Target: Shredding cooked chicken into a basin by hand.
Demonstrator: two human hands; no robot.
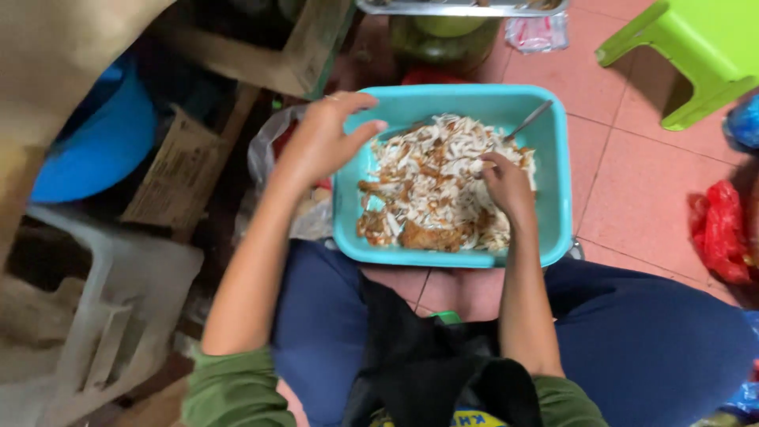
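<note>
In the head view, looking straight down, a turquoise plastic tub (557, 198) sat in the upper middle of the frame on a floor of pinkish tiles (632, 182), just above the person's knees. It held a heap of pale shredded strips mixed with brown pieces (431, 186), spread across most of its bottom.

The left hand (324, 138) rested at the tub's upper left corner, its fingers bent and loosely spread, the thumb pointing right over the rim; whether the fingertips gripped the rim could not be told. The right hand (506, 186) was down inside the tub at the right side of the heap, fingers curled shut around a metal utensil (531, 119) whose handle slanted up toward the tub's upper right corner.

Both forearms came up from the lower part of the frame out of green sleeves (237, 391), over dark blue trousers (656, 340) and a black cloth (427, 356) lying between the legs.

At upper right stood a lime green plastic stool (696, 55), well apart from the tub. A red plastic bag (719, 233) lay at the right edge. A blue basin (107, 142) and a piece of cardboard (178, 170) filled the upper left, with a white plastic chair (118, 316) below them. A clear bag (265, 150) lay just beside the tub's left wall.
</note>
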